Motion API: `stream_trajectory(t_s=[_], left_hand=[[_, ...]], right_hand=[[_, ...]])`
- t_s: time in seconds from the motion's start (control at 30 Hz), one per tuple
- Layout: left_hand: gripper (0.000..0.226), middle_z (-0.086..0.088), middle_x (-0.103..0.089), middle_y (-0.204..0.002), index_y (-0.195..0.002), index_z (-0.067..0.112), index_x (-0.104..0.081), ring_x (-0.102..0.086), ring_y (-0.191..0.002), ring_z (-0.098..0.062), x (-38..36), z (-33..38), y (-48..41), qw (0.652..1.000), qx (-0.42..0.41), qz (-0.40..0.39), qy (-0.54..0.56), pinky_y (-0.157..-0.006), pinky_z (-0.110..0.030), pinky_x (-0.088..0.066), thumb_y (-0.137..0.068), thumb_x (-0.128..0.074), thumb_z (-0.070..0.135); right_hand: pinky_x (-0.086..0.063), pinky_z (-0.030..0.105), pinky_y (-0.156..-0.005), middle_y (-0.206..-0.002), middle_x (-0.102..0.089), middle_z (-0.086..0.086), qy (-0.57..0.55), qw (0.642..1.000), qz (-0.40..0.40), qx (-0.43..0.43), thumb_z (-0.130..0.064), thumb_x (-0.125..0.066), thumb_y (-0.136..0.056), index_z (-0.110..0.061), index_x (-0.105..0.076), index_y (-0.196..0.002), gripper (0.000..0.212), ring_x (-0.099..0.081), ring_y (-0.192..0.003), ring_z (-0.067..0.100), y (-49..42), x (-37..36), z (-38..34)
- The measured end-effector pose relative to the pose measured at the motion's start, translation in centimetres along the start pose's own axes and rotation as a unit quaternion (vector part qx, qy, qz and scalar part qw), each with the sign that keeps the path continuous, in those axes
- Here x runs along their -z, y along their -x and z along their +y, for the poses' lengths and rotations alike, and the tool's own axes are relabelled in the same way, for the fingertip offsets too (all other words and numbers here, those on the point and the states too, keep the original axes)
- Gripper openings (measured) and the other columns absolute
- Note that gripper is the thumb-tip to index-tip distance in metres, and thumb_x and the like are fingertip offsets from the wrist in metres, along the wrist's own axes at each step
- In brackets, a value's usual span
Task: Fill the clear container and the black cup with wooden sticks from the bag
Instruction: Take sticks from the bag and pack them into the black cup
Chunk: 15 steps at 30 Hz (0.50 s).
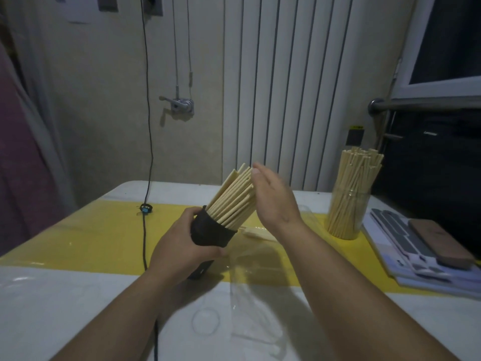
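Nearest the lens, a crumpled clear plastic bag (250, 303) lies slack on the white surface (65, 308) with its broad yellow band, between the two forearms. A few pale pieces at its far end may be leftover sticks, but I cannot tell.

Beyond the bag, the left hand (182, 246) wraps its fingers round the creased black cup (216, 233), grasping the wall and holding the cup tilted with its mouth up and to the right. A dense bundle of pale wooden sticks (234, 196) juts from the cup and fans a little at the top. The right hand (276, 201) is released, fingers straight, with its palm flat against the stick ends and nothing grasped.

Well apart at the right, the clear cylindrical container (348, 220) stands upright, already packed with sticks that rise far above its rim. Just beside it, a brown phone (440, 243) rests on a stack of printed sheets (406, 267). A black cable (145, 230) crosses the surface at the left.

The sticks look light, stiff and smooth, so they probably slide against one another and spill easily from a tilted mouth. Loaded like this, the cup is likely top-heavy, and its wrinkled wall may give under a hard squeeze. A full wrap round the wall seems the safest hold, with a flat palm squaring the ends. Loose sticks are best gathered as a bundle round the middle.
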<state>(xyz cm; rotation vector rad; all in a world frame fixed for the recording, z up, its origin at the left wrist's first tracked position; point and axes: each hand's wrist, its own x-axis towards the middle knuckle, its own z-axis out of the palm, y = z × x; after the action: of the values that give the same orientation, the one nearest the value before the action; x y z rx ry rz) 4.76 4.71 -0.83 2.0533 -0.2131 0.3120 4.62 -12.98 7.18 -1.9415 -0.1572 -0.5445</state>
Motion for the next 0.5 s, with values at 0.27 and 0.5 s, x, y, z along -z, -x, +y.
stream_trajectory(t_s=[0.27,0.5], left_hand=[[0.082,0.020,-0.065,-0.104,-0.115,0.051,-0.046,-0.065,-0.091,-0.007,0.2,0.0,0.0,0.999,0.020,0.004,0.024,-0.073,-0.035,-0.054,-0.042,-0.082,0.049],[0.083,0.018,-0.065,-0.104,-0.118,0.048,-0.047,-0.065,-0.091,-0.009,0.1,-0.2,-0.1,0.999,0.029,0.011,0.033,-0.071,-0.032,-0.052,-0.043,-0.082,0.047]], right_hand=[[-0.040,0.023,-0.066,-0.091,-0.064,-0.011,-0.025,0.993,0.105,-0.039,-0.028,-0.048,-0.100,-0.023,-0.068,-0.095,0.022,-0.058,-0.089,0.009,1.9,2.7,3.3],[-0.047,0.027,-0.053,-0.069,-0.066,0.001,0.026,0.997,0.041,-0.062,-0.020,-0.051,-0.096,-0.019,-0.066,-0.078,0.023,-0.060,-0.060,0.014,3.4,3.8,5.7]])
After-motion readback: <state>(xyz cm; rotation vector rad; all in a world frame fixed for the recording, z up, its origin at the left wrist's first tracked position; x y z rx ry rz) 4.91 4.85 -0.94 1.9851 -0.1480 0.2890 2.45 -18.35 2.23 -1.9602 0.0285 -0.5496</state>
